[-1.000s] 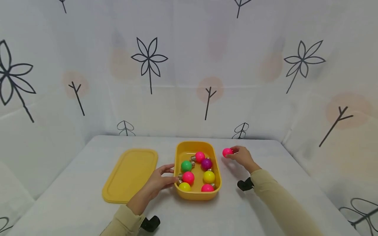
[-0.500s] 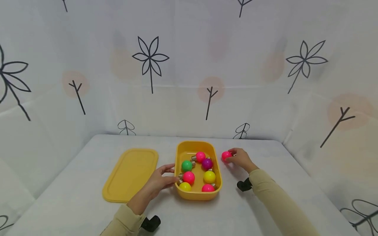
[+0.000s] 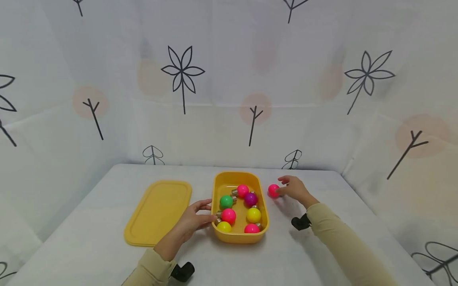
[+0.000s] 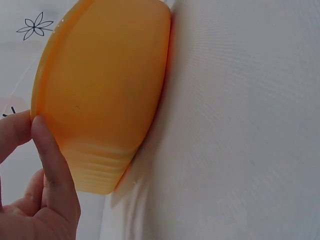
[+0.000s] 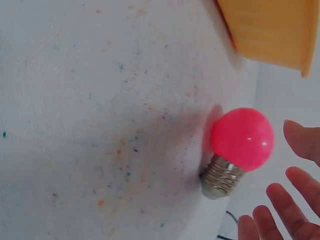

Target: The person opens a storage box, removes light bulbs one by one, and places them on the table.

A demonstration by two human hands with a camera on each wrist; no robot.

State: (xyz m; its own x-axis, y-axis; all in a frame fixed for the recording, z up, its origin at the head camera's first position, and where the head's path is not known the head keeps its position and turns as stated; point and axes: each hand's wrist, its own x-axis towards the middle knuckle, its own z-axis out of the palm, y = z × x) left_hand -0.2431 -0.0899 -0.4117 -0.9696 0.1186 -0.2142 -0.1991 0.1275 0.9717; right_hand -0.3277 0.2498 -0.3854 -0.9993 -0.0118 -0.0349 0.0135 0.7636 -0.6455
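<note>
A yellow plastic box (image 3: 239,237) stands on the table, holding several coloured light bulbs with metal screw bases. My left hand (image 3: 190,223) pinches the box's rim at its near left side; the left wrist view shows thumb and finger on that edge. Just right of the box, a pink light bulb (image 3: 273,190) lies on the white cloth. My right hand (image 3: 295,189) is beside this bulb, its fingers spread. In the right wrist view a gap separates the fingers from the bulb (image 5: 243,139), whose screw base (image 5: 221,176) rests on the cloth.
A flat yellow lid (image 3: 159,214) lies left of the box. Inside the box are a green bulb (image 3: 226,201), a purple bulb (image 3: 251,199), and several pink and yellow ones. A patterned cloth (image 3: 222,131) hangs behind the table.
My right hand has lowered the pink bulb slightly toward the box, let it go on the cloth and spread its fingers. The left hand has stayed at the box.
</note>
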